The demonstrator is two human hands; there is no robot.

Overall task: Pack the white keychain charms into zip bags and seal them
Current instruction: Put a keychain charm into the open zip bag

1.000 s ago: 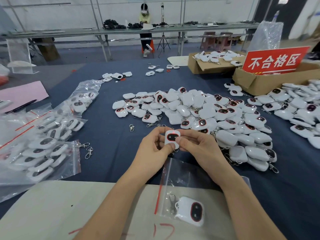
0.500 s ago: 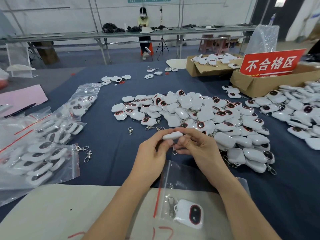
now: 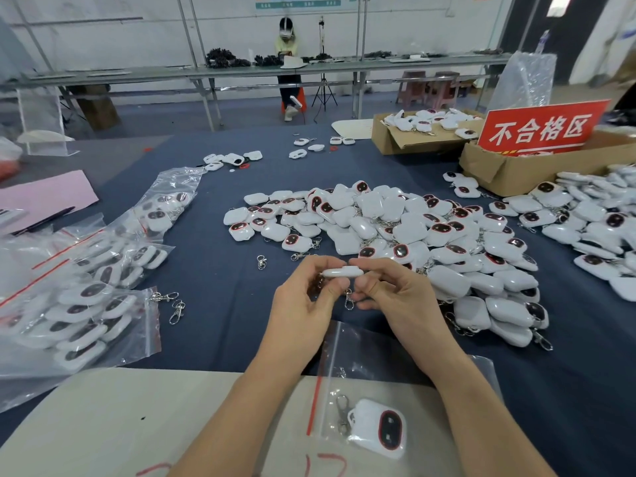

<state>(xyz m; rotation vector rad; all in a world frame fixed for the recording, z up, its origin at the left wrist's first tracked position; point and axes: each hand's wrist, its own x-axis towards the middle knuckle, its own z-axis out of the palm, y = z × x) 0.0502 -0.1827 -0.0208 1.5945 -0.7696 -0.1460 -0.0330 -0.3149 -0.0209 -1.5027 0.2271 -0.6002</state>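
1. Left hand (image 3: 303, 306) pinching the left end of one white charm (image 3: 341, 271), thumb and fingers closed on it.
2. Right hand (image 3: 395, 297) pinching the right end of the same charm, fingers closed on it too.
3. Charm held flat and edge-on, up above the blue table cloth (image 3: 220, 325), in front of the big heap.
4. Small metal clip (image 3: 349, 299) hanging down from the charm, between the two hands.
5. Big pile of white charms (image 3: 406, 235) lying on the cloth just behind the hands, some face up with dark red-rimmed windows, some face down.
6. Another pile of charms (image 3: 592, 222) far over on the right side.
7. Clear zip bag (image 3: 358, 366) with a red stripe lying flat under the wrists, near the table edge.
8. One packed charm (image 3: 378, 428) with its clip already inside that bag, at the bottom end.
9. Filled zip bags (image 3: 69, 304) stacked on the left, full of charms.
10. Loose clips (image 3: 172, 304) lying on the cloth beside those filled bags.
11. Red sign (image 3: 540, 129) standing in a brown box (image 3: 499, 166) at the back right.
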